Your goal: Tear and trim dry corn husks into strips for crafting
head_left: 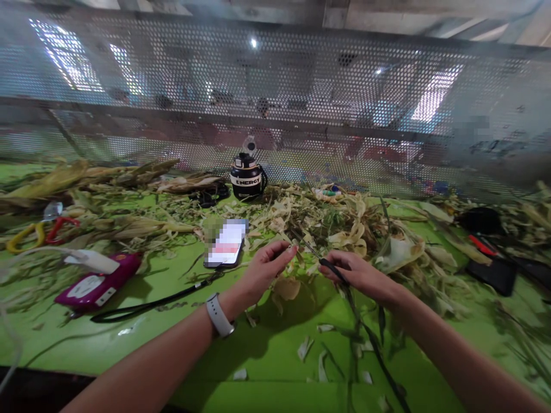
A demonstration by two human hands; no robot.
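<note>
A pale strap on your left wrist, forearms bare.
You wear a light grey, almost white watch-style band (219, 315) just behind your left hand (269, 267); it is wide, smooth and plain in colour, with a row of small dark holes punched along it. At its lower end a darker edge shows, too small to make out. Your right hand (353, 272) is bare, like the slim right forearm (447, 335) behind it.
</note>
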